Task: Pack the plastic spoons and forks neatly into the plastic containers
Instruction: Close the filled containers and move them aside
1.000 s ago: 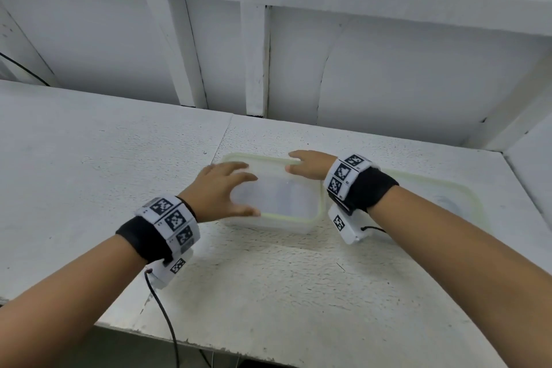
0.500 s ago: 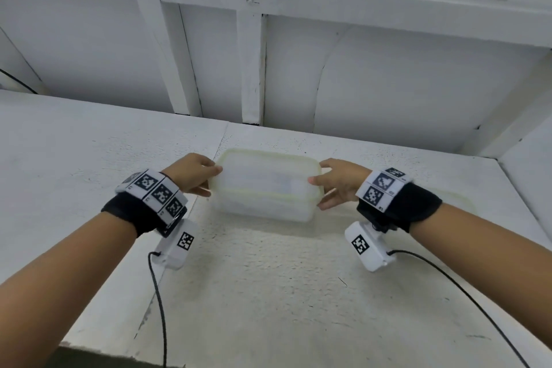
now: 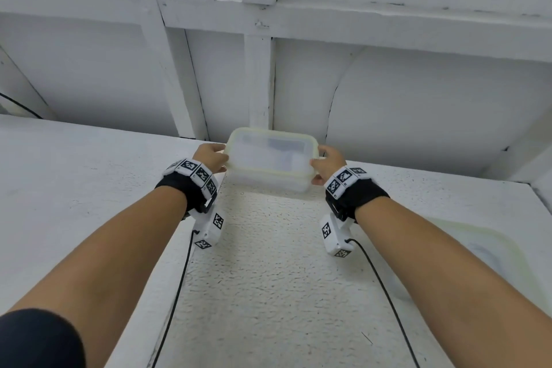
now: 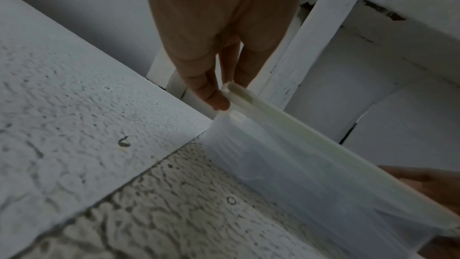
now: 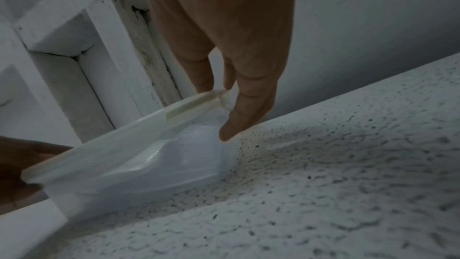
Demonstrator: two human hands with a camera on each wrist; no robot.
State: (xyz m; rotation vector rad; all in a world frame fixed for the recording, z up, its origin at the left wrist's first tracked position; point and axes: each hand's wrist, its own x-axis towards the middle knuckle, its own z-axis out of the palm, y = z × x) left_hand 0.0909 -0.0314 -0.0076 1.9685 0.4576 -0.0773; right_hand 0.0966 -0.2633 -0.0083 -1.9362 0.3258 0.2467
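A translucent plastic container (image 3: 270, 158) with a pale-rimmed lid on it stands far back on the white table, close to the wall. My left hand (image 3: 210, 158) grips its left end and my right hand (image 3: 328, 163) grips its right end. In the left wrist view my left fingers (image 4: 216, 97) pinch the rim of the container (image 4: 311, 164) at its corner. The right wrist view has my right fingers (image 5: 239, 117) curled round the rim at the other end of the container (image 5: 149, 145). Blurred pale shapes show through the lid; spoons or forks cannot be told apart.
Another translucent pale-rimmed plastic piece (image 3: 478, 248), lid or container, lies on the table partly under my right forearm. A white framed wall (image 3: 260, 84) rises right behind the held container. The rough white tabletop (image 3: 268, 278) stretches between my arms.
Both hands left the top of the lid and took the container by its ends. The container has since moved away from me to the back of the table, near the wall.
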